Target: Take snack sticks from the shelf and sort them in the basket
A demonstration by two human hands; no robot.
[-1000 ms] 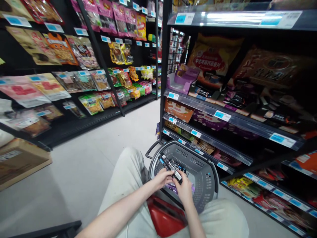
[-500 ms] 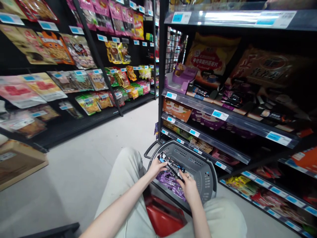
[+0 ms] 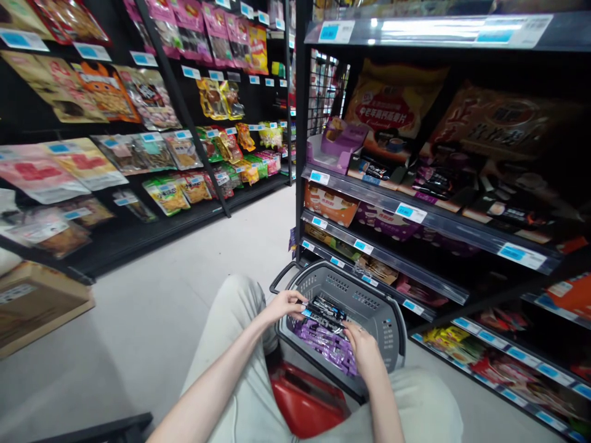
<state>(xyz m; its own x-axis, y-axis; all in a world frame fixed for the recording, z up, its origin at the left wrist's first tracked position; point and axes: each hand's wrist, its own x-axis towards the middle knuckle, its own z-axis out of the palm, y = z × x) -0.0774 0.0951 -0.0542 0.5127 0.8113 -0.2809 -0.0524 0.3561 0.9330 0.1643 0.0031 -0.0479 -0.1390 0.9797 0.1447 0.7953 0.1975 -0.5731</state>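
Note:
A grey shopping basket (image 3: 385,314) stands between my knees. Inside it are many slim purple sachets (image 3: 325,344) and several black sachets (image 3: 330,303). My left hand (image 3: 287,306) reaches over the basket's left side, its thumb and fingers closed on the left end of a black stick sachet (image 3: 322,319). At that sachet's other end, the fingers of my right hand (image 3: 362,344) are pinched together on it. It lies slanted between both hands, just above the purple sachets.
A shelf rack (image 3: 364,191) with price tags and packaged goods rises close behind the basket. Bagged snacks hang on a wall rack (image 3: 184,203) at the left. A cardboard box (image 3: 41,301) sits on the floor at left; something red (image 3: 305,400) is below me, between my legs.
Both hands have moved slightly apart, and the black sachet between them has dropped lower into the basket. More of the purple sachets now shows.

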